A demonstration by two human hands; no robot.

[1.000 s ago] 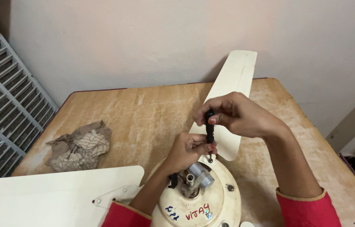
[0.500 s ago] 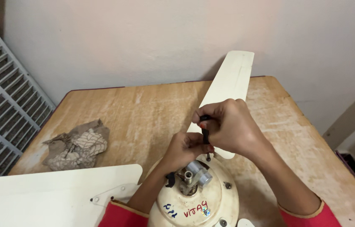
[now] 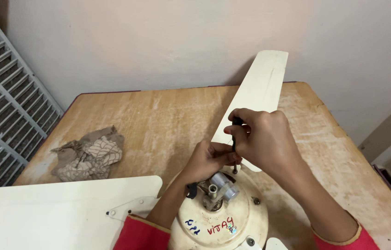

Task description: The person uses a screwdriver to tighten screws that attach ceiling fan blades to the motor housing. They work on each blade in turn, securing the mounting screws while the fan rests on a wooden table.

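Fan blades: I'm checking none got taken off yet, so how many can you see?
2 clearly: one blade points away across the table toward the wall, one blade lies at lower left. A pale tip at the bottom edge may be a third.

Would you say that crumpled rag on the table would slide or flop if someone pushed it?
The rag looks floppy: it lies in soft folds, so it would probably bunch up. It seems light, and the rough table may drag on it.

At lower centre of the frame, the right hand (image 3: 264, 139) grips a black-handled screwdriver (image 3: 235, 147) upright over the cream metal ceiling-fan motor housing (image 3: 223, 222); the left hand (image 3: 207, 159) steadies its shaft. A crumpled brown rag (image 3: 89, 157) lies at left on the worn wooden table (image 3: 167, 115).
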